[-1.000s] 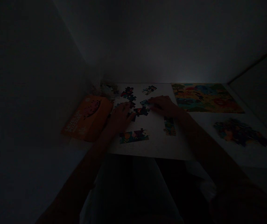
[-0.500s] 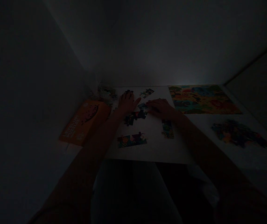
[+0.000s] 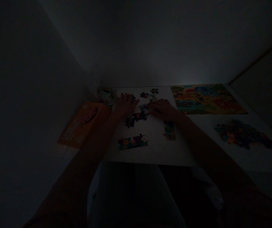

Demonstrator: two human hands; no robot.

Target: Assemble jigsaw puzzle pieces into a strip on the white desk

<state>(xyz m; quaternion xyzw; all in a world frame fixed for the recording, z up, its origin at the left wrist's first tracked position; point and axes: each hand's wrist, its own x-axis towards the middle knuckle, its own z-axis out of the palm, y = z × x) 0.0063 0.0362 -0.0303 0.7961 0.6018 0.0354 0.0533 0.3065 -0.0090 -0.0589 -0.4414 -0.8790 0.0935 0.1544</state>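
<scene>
The picture is very dark. My left hand (image 3: 126, 104) lies flat with its fingers spread over the white table, a dark puzzle piece (image 3: 133, 99) showing beside its fingers. My right hand (image 3: 161, 108) is closed, its bent fingertips at the edge of a pale bluish puzzle piece (image 3: 143, 108). Just below that piece is a joined row of dark puzzle pieces (image 3: 139, 116). A few loose puzzle pieces (image 3: 144, 95) lie beyond the hands. Closer to me are a joined strip of puzzle (image 3: 132, 142) and, under my right wrist, another strip (image 3: 169, 130).
An orange puzzle box (image 3: 83, 123) rests at the left, with more pieces (image 3: 106, 95) behind it. A colourful animal picture sheet (image 3: 207, 98) lies back right. In front of it is a heap of puzzle pieces (image 3: 242, 134). A wall (image 3: 136, 47) borders the table's far side.
My left hand has shifted slightly left, and a dark piece shows near where its thumb was. Another dark piece beyond the hands now sits apart. My right hand has barely moved.
</scene>
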